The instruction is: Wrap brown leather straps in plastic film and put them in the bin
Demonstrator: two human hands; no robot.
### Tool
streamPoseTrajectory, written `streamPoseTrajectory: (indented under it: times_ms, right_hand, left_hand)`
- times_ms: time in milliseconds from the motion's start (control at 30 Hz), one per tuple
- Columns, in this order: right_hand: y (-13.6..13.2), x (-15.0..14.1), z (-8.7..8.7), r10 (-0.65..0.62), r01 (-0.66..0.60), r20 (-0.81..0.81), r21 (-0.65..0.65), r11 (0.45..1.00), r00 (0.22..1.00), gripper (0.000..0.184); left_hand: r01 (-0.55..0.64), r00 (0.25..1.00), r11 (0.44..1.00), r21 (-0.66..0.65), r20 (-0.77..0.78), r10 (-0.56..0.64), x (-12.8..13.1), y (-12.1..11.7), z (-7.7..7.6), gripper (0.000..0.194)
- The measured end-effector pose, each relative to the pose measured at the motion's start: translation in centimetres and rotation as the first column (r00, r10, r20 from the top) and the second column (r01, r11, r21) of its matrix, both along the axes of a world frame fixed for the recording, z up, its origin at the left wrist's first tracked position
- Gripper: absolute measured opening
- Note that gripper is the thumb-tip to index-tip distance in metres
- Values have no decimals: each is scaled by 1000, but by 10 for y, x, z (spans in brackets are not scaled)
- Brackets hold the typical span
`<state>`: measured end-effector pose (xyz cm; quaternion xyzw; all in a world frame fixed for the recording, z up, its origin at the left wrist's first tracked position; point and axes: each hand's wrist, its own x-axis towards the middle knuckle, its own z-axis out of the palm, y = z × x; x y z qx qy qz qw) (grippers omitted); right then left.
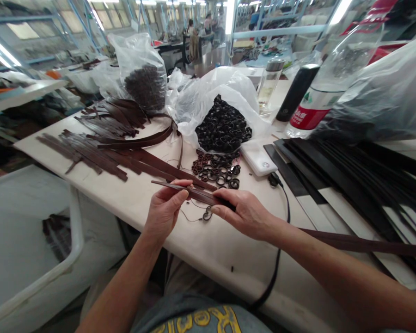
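Near the table's front edge, my left hand [166,206] pinches a dark brown leather strap [201,194], whose narrow end juts out to the left past my fingers. A short way to the right, my right hand [241,210] grips the same strap between thumb and fingers, and part of it is hidden under the hand. A small buckle-like piece or loop seems to sit on the strap by my left fingertips, too small to make out. Just below lies a loose dark ring [207,213] with a thread. Behind my hands is a scatter of small leather loops [218,169].
An opened plastic bag [225,122] of black loops stands behind. Brown straps [90,155] spread to the left, black strips [333,166] to the right. A white power bank [259,158] has a black cable crossing the table. A plastic bottle [308,108] and white bin [76,222] flank the area.
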<state>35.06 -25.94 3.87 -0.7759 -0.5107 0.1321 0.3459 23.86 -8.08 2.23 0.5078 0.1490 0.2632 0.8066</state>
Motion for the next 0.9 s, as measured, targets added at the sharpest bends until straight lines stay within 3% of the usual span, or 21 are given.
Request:
streamPoseTrajectory:
  times_ms: [167,433,633,900]
  right_hand:
    - [1,-4,-3,-16,18,60,-33,999,998,24]
    - [1,-5,-2,13,-14,66,15,1000,998,30]
    - [1,-9,-8,31,-30,132,-5,1000,991,27]
    - [3,-7,-8,-2,33,254,-118,993,967,26]
  left_hand:
    - [42,999,999,8,10,-42,-1,-3,0,20]
    - [92,995,992,-89,-26,-95,2,-13,-6,26]
    - [294,955,956,-16,-37,-294,4,-34,-18,21]
    - [337,941,941,16,-41,-336,4,-39,-21,24]
